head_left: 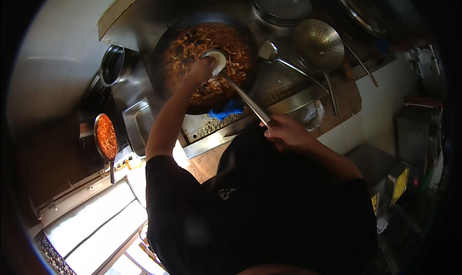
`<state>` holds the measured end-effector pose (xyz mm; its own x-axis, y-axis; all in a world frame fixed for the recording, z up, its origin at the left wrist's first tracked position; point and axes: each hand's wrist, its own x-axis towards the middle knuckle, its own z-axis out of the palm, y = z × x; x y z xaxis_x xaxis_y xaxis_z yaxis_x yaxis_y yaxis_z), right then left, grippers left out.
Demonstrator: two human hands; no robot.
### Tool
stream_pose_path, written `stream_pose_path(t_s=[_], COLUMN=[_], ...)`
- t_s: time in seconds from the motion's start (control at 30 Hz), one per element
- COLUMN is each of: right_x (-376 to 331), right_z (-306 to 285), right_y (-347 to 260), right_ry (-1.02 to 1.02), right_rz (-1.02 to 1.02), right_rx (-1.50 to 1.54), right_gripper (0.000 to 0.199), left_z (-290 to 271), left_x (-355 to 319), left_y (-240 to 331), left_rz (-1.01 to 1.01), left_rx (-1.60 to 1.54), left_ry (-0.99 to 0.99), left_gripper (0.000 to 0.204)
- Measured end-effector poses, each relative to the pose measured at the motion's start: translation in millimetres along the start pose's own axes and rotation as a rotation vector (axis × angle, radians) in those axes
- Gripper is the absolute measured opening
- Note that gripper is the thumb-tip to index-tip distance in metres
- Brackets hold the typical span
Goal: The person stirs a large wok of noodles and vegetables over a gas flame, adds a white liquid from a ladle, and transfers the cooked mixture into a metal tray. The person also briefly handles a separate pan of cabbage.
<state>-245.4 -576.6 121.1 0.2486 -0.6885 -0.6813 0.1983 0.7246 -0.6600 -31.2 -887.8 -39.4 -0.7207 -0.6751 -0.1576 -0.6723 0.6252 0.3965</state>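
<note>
A large dark wok (160,82) holds a reddish-brown stew of chopped pieces (185,49). Over its middle, my left hand (204,69) is closed at the edge of a small white bowl (220,63). My right hand (288,133), nearer my body, is wrapped around the end of a long metal handle (248,101). That handle slants away from me into the wok and ends beside the white bowl; the tool's head is hidden. A blue cloth (226,110) lies against the wok's near rim.
Right of the wok lie a ladle (269,51), a perforated strainer (317,41) and stacked metal pans (281,5). Leftward are a black pot (113,65), a rectangular metal tray (138,126) and a pan of red food (106,136). The metal stove edge (211,142) runs before me.
</note>
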Motion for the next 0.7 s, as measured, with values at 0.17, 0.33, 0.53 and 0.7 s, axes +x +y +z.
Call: stream_pose_path(t_s=[0.17, 0.33, 0.53, 0.7], right_x=[0.2, 0.5, 0.9, 0.2], right_z=[-0.5, -0.6, -1.2, 0.4], right_y=[0.9, 0.9, 1.3, -1.1], right_ry=[-0.012, -0.023, -0.025, -0.029], right_rz=[0.002, 0.014, 0.007, 0.006], right_rx=[0.022, 0.031, 0.03, 0.015], right_gripper=[0.038, 0.037, 0.036, 0.036], left_z=[-3.3, 4.4, -9.1, -4.8], left_x=[0.3, 2.8, -0.1, -8.2], left_y=[5.1, -8.0, 11.9, 11.3], left_rz=[0.011, 0.111, -0.104, 0.006], left_rx=[-0.004, 0.178, 0.307, 0.078], left_ry=[0.04, 0.128, 0.138, 0.154], left_gripper=[0.028, 0.02, 0.021, 0.035])
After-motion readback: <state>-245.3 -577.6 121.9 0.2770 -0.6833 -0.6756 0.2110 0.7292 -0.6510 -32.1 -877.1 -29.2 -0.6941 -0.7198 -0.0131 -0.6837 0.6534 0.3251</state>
